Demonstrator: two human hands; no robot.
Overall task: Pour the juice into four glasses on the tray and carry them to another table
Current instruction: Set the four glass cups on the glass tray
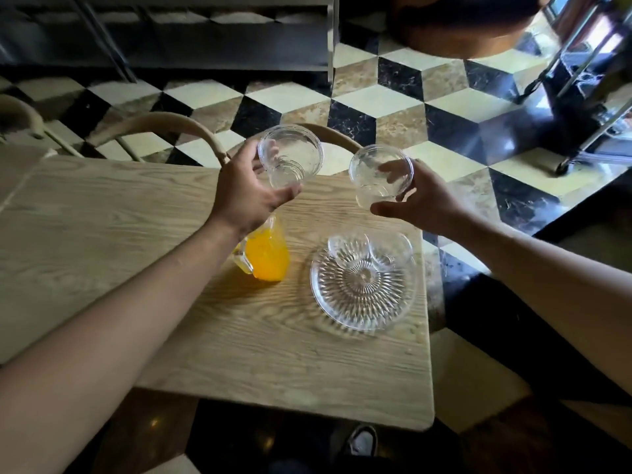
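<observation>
My left hand holds an empty clear glass in the air above the table. My right hand holds a second empty glass to the right of it. Below them a round cut-glass tray lies on the wooden table. Two empty glasses stand on the tray's far part, side by side. Left of the tray stands a glass jug of orange juice, its top hidden under my left wrist.
Curved wooden chair backs stand at the table's far edge. The table's right edge and near corner lie close to the tray. Beyond is a checkered tile floor, with a metal-legged stand at the far right. My shoe shows below the table.
</observation>
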